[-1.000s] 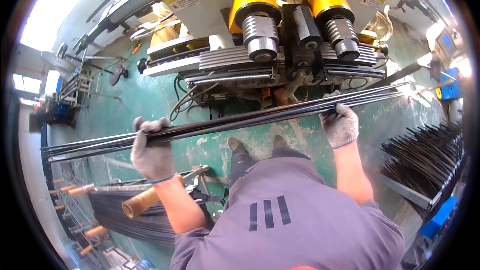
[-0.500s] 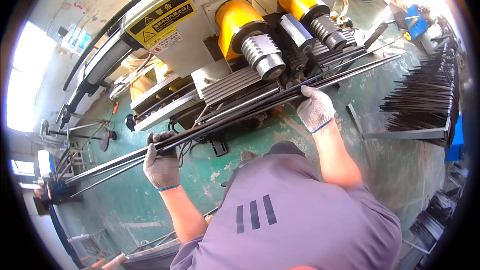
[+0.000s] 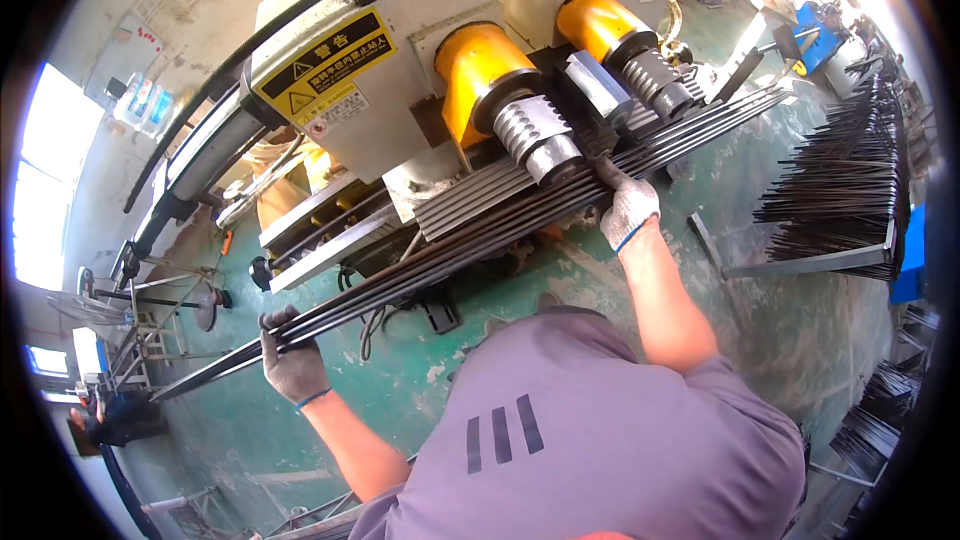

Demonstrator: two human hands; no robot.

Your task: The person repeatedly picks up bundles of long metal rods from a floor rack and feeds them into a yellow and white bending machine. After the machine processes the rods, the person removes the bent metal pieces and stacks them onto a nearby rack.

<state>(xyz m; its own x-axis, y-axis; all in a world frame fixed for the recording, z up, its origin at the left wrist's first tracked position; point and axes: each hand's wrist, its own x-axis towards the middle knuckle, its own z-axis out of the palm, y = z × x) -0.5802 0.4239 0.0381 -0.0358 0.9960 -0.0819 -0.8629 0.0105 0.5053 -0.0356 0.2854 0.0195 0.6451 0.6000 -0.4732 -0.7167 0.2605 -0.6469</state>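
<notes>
A big cream-coloured machine [image 3: 400,90] fills the upper middle of the view, standing on a green floor [image 3: 800,320]. Two yellow cylinders [image 3: 475,70] stick out of its front, each ending in a ribbed steel roller [image 3: 535,135], above a ridged steel bed [image 3: 480,202]. Its top is cut off by the frame's dark rim.

At the right, a low metal rack [image 3: 810,262] holds a heap of dark thin rods [image 3: 845,175] fanned out across it; how the rack closes at its far end is lost in the glare and the rim.

A bundle of long dark rods [image 3: 450,255] runs on a slant from lower left to upper right, lying along the ridged bed just below the rollers. Its far right end reaches past the machine and its lower left end fades toward the dark edge. The rods cannot be counted.

The left hand [image 3: 292,365], in a grey work glove, has its fingers clenched round the bundle near its lower left end. The right hand [image 3: 628,210], gloved likewise, grips the bundle just beside the rollers, fingers wrapped over the rods. The person's grey shirt [image 3: 590,440] hides the floor below.
</notes>
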